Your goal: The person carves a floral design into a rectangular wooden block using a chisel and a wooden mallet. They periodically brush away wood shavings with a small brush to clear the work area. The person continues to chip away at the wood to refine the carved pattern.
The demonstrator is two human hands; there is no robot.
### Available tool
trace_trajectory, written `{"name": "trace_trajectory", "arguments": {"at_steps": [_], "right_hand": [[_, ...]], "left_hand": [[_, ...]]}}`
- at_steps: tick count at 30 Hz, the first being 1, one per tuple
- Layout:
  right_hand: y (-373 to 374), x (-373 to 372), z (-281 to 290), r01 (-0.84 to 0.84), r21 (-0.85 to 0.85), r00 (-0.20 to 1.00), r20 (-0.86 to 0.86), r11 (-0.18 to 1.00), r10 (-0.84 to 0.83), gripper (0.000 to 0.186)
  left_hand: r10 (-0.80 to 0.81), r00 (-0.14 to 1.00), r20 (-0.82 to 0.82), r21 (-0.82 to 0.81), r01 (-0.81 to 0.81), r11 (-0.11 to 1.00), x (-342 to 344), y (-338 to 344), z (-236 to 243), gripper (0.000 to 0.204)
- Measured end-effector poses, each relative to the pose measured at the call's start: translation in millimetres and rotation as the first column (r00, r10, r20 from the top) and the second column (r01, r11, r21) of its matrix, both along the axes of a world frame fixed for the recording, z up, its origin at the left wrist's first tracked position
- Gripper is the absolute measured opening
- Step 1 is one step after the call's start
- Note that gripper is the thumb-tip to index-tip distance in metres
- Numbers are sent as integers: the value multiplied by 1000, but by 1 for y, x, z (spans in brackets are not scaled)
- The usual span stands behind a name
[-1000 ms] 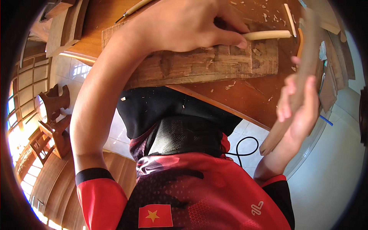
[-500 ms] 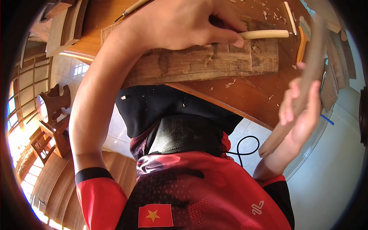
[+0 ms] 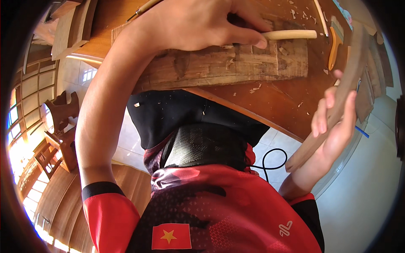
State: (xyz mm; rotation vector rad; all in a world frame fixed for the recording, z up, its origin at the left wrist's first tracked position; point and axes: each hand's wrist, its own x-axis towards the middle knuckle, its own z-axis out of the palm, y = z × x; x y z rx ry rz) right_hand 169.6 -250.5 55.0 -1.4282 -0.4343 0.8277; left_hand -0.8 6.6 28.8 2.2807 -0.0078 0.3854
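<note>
My left hand [image 3: 202, 27] is over a rough brown plank [image 3: 211, 69] that lies along the table edge. Its thumb and fingers grip a pale wooden tool handle [image 3: 295, 34], which points right; whatever is at the tool's other end is hidden under the hand. My right hand [image 3: 333, 118], at the right beside the table's front edge, holds a long grey-brown wooden bar [image 3: 352, 71] on a steep slant, its upper part rising over the table's right side.
The orange-brown table [image 3: 249, 105] carries scattered shavings, a thin metal-tipped tool [image 3: 143, 8], a pale stick [image 3: 320, 14] and an orange-handled brush [image 3: 333, 52]. Wood pieces are stacked at left [image 3: 71, 27] and right [image 3: 375, 67]. Dark wooden furniture [image 3: 59, 147] and a black cord [image 3: 274, 158] are below.
My right hand and the bar have moved slightly to the right. My left hand and the pale handle have crept a little upward and left in the picture.
</note>
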Motion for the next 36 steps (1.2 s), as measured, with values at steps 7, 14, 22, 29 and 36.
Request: {"name": "trace_trajectory", "arguments": {"at_steps": [7,14,22,29,36], "right_hand": [[2,-4,-4,-64,-91,997,31,994,67,59],[2,-14,-1,-7,-138,997,81,990,18,58],[5,-12,1,19,-105,998,56,994,-13,56],[13,-6,7,-43,-57,997,61,997,46,52],[14,-6,18,-54,-164,987,138,985,77,52]], "left_hand": [[-11,1000,-12,-14,11,1000,-3,5,-10,28],[-35,999,-29,-134,31,991,-1,7,-2,29],[-48,998,44,-75,51,996,-5,8,-3,27],[-14,1000,-15,8,14,1000,-1,7,-7,26],[-19,1000,-19,-40,19,999,-3,4,0,26]]}}
